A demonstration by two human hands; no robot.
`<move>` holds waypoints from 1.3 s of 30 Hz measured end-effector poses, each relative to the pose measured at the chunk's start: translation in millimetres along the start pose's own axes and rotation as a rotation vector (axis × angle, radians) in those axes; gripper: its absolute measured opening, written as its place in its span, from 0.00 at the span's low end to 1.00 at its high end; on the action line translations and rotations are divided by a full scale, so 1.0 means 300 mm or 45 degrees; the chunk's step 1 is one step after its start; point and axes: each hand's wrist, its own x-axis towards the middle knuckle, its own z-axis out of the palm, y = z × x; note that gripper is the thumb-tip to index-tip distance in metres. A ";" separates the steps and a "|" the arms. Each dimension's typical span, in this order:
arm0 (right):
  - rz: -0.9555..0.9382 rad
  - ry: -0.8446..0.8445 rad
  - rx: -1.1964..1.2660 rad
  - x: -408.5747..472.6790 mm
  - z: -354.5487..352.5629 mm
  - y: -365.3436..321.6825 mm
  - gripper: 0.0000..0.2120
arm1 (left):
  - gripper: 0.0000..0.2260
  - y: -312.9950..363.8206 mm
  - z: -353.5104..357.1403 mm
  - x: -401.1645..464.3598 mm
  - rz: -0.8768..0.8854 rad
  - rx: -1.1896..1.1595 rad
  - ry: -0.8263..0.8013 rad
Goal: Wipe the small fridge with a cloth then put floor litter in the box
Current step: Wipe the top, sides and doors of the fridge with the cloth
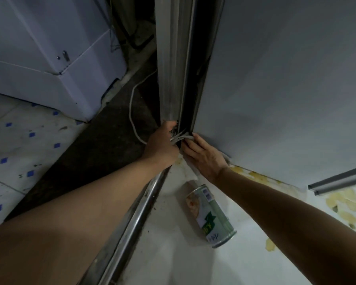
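At the door frame's foot, left hand (162, 142) clenched on pale cloth (181, 138), right hand (203, 155) flat, can (211, 215) lying lengthwise toward them.

Glossy printed label wraps the metal can (211, 215). The floor rail (132, 219) is shiny, grimy steel; the fridge wall (286, 89) smooth, matt; the floor tiles (19, 145) scuffed, stained.

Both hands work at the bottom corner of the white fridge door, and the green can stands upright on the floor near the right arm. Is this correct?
Not quite. In the head view the green can lies on its side, not upright. The rest holds: left hand and right hand are at the fridge door's bottom corner.
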 end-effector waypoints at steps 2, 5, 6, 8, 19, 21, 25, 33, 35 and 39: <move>0.015 0.026 -0.027 -0.013 0.011 -0.003 0.30 | 0.27 0.009 0.000 -0.006 0.003 -0.001 -0.005; -0.004 0.068 -0.066 -0.034 0.029 -0.009 0.29 | 0.27 0.023 -0.006 -0.015 0.007 0.006 -0.008; -0.010 0.078 -0.083 -0.037 0.032 -0.013 0.28 | 0.27 0.028 -0.008 -0.020 0.012 0.008 -0.006; -0.026 0.114 -0.122 -0.037 0.029 -0.016 0.28 | 0.27 0.042 -0.009 -0.028 0.019 0.013 -0.010; -0.111 0.134 -0.130 -0.098 0.016 -0.007 0.27 | 0.32 0.098 -0.003 -0.035 0.039 0.044 -0.039; -0.100 0.138 -0.089 -0.100 0.010 -0.011 0.27 | 0.35 0.107 0.012 -0.036 0.022 0.018 -0.077; -0.071 0.101 -0.009 -0.143 0.030 -0.008 0.26 | 0.37 0.122 0.046 -0.038 0.020 -0.058 -0.149; 0.023 -0.059 0.143 -0.301 0.099 0.031 0.27 | 0.36 0.173 0.108 -0.055 0.021 -0.239 -0.116; 0.033 -0.086 0.171 -0.347 0.119 0.035 0.27 | 0.37 0.177 0.113 -0.053 0.000 -0.220 -0.109; 0.091 -0.182 0.227 -0.489 0.214 0.035 0.25 | 0.37 0.182 0.125 -0.058 -0.027 -0.180 -0.094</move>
